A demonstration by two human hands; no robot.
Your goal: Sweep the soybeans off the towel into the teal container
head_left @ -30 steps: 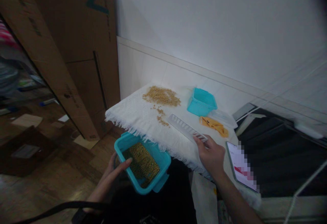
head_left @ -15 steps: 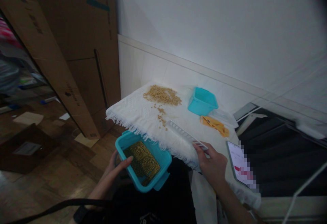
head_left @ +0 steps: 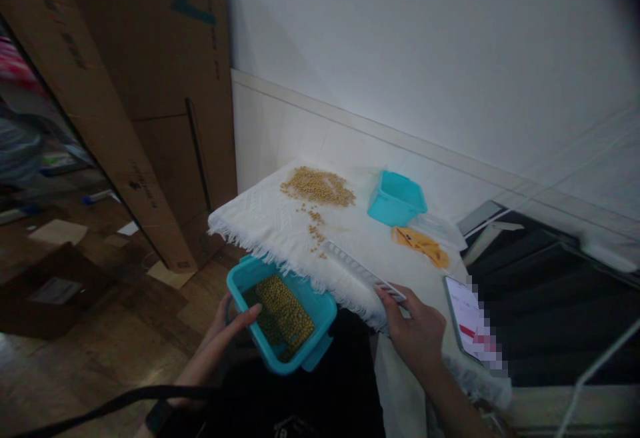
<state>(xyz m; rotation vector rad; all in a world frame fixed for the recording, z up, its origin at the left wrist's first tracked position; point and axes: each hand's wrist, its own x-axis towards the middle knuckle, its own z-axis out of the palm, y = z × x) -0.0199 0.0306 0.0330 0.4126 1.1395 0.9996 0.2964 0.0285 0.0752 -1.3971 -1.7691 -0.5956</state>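
Observation:
My left hand [head_left: 223, 335] grips a teal plastic tub [head_left: 320, 308] half full of small yellow beans, held just below the fringed front edge of a white cloth [head_left: 270, 221]. My right hand [head_left: 413, 328] is closed on one end of a long white ribbed strip [head_left: 350, 263] that lies flat on the cloth, its far end touching a short trail of beans [head_left: 315, 228]. A larger pile of beans [head_left: 317, 187] lies farther back on the cloth.
A second teal tub [head_left: 396, 199], a yellow wrapper [head_left: 420, 245] and a clear lid [head_left: 440, 228] sit at the back right. A lit phone [head_left: 470, 325] lies right of my hand. Tall cardboard boxes [head_left: 150, 91] stand at left on a wooden floor; a dark surface is at right.
The white strip has slid toward the near edge of the cloth, dragging the trail of beans with it. My right hand drew back slightly. The tub in my left hand stayed put.

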